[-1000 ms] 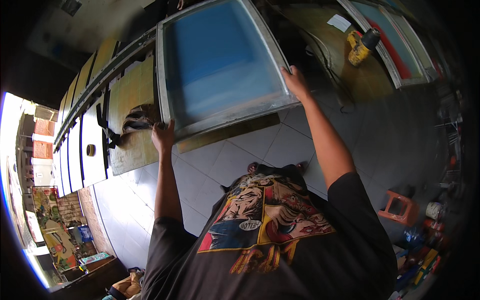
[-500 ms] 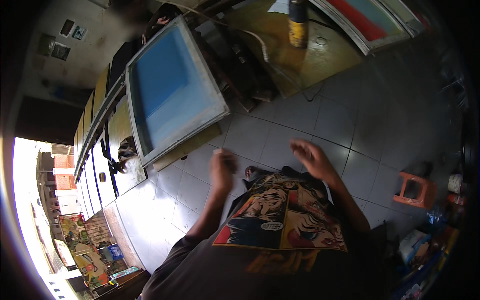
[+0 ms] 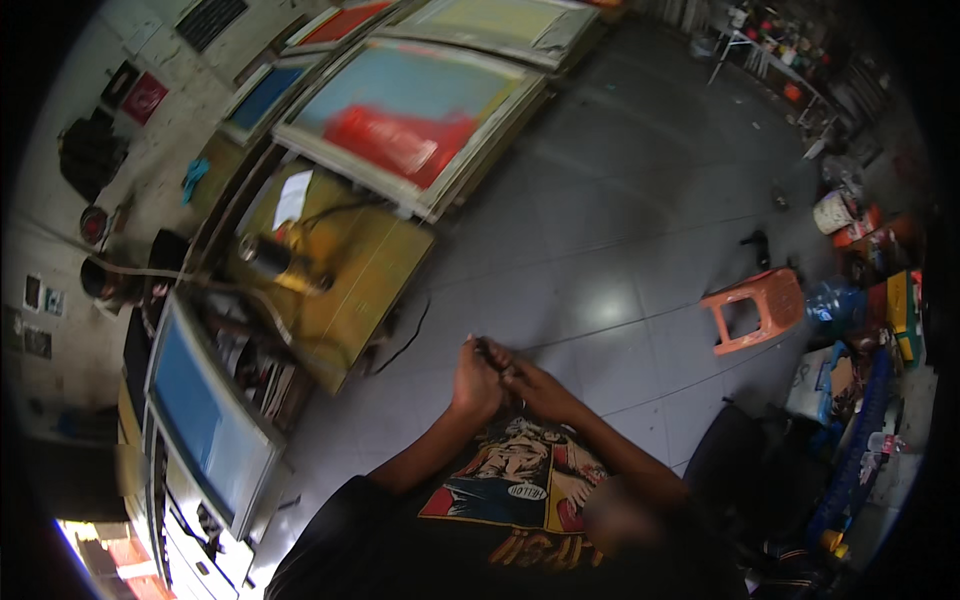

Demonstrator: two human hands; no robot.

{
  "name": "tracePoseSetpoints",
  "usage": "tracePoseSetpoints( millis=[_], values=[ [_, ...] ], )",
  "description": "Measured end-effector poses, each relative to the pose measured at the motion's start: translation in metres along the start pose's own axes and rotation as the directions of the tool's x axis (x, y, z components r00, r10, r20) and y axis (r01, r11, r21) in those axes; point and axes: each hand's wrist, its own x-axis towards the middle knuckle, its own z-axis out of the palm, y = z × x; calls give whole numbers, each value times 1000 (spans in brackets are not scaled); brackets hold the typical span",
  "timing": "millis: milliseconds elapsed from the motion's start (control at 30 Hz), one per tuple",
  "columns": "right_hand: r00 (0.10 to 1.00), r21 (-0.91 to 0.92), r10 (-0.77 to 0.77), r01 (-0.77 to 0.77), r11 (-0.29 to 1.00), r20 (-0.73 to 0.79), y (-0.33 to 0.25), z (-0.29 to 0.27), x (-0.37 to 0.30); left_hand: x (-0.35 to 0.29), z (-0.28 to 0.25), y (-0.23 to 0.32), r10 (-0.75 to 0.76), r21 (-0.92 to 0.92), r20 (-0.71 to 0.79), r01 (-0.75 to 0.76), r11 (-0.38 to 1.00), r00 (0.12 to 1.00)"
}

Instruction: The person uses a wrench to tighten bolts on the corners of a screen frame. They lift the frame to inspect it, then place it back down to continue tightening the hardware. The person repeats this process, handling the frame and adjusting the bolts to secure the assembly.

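Observation:
My left hand (image 3: 478, 385) is closed in front of my chest, with a small pale tip showing at the top of its fist. Against it, the fingers of my right hand (image 3: 538, 388) are bent and pressed together. Something small and dark sits between the two hands, too hidden by the fingers to name. Both hands are above the tiled floor (image 3: 600, 370), away from the tables. Nearest on the left is a wooden table top (image 3: 365, 300) bearing a yellow-and-black tool (image 3: 285, 265) with a cord, blurred.
Framed printing screens line the left: one blue (image 3: 205, 410), one with red ink (image 3: 400, 140), one yellowish (image 3: 500, 25). An orange plastic stool (image 3: 758, 305) stands on the right. Behind it are a water jug (image 3: 835, 303), a white bucket (image 3: 832, 213) and clutter. A cable (image 3: 408, 340) hangs to the floor.
My hands, apart before, have come together. The view has swung right, so the blue screen sits lower left and the stool and right-hand clutter show more fully.

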Motion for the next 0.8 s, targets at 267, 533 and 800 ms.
tracePoseSetpoints(
  millis=[267, 533, 800],
  values=[
    [956, -87, -34, 9, 996, -290, -2, -185, 50, 194, 75, -12, -289, 679, 196, 83, 729, 937],
    [308, 319, 308, -15, 948, -900, 102, -341, -6, 231, 436, 88, -118, -341, 917, -902, 264, -381],
    [157, -28, 49, -457, 889, -986, 382, -439, -107, 345, 558, 84, 157, -394, 914, -909, 137, -373]
  ],
)
